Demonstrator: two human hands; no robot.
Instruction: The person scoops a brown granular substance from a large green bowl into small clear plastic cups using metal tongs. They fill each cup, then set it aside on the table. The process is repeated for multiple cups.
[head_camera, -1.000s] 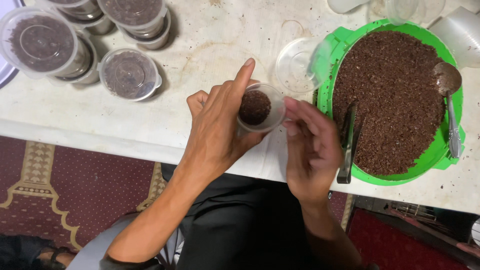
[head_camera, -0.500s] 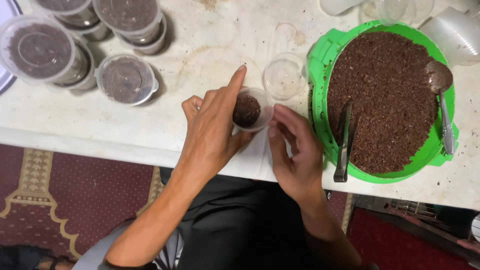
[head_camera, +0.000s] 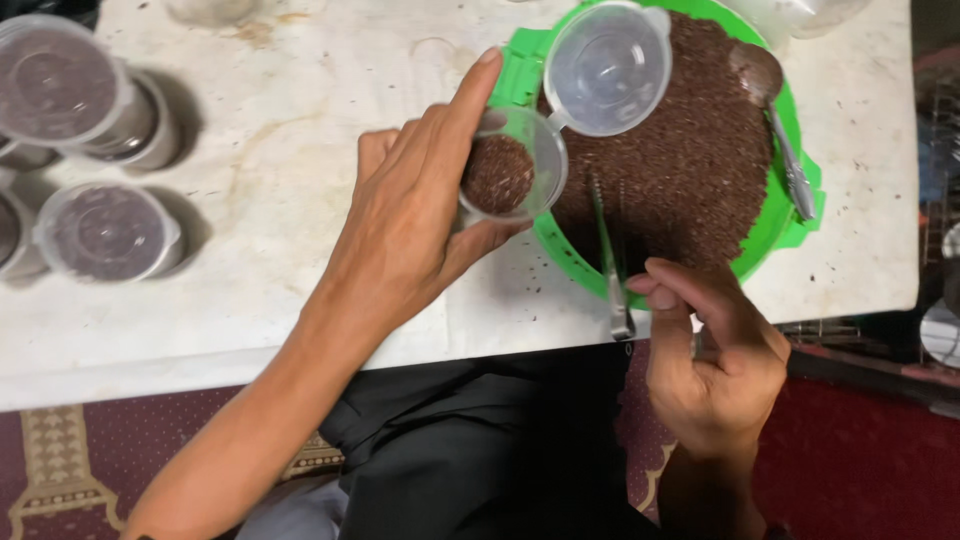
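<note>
here the left hand (head_camera: 405, 225) grips a clear small cup (head_camera: 512, 165) part-filled with dark brown granules, lid hanging open.

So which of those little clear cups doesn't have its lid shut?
The cup in the left hand, over the green tray; its hinged lid hangs open. The lidded cups at the left are closed.

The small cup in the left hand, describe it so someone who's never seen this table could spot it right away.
Start at the round green tray heaped with dark brown grains on the white table. At its left rim, the left hand holds a small clear plastic cup partly filled with the same grains. Unlike the lidded cups at the table's far left, it is open, its hinged clear lid flipped back over the tray.
</note>
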